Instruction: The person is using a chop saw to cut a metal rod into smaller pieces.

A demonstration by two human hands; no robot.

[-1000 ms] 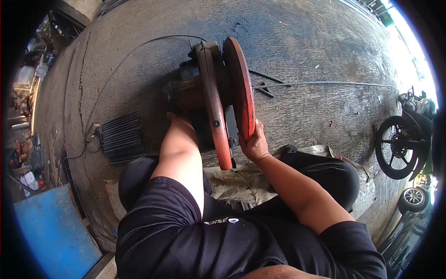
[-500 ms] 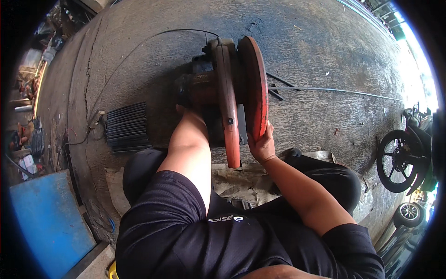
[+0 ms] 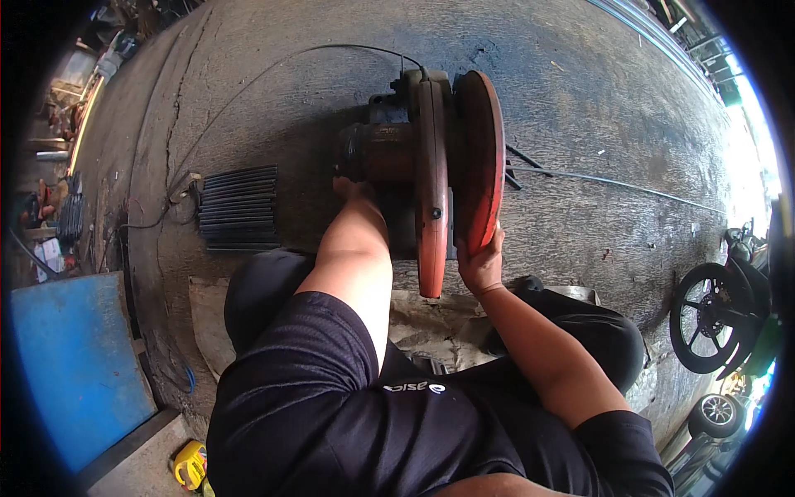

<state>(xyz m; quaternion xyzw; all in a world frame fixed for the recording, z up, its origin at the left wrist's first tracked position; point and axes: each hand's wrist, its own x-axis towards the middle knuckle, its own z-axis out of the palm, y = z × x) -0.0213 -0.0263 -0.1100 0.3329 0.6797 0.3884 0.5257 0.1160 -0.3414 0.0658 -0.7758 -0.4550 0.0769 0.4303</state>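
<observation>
At left, a row of dark rods [image 3: 239,209] lies on the floor [image 3: 257,137]. Beside it the left arm reaches nearly straight forward, its hand [image 3: 347,187] partly hidden below the motor of the cutting machine [image 3: 389,153]; I cannot tell its grip. The machine stands ahead of the person, its long handle [image 3: 431,199] pointing back between the arms. Rightward, the bent right arm angles inward, its hand [image 3: 484,262] clamped around the lower rim of the red guard [image 3: 482,166].

floor [image 3: 596,108]: rough, dark-stained | right: bright daylight [image 3: 755,141] | lower left: blue panel [image 3: 79,360]
</observation>
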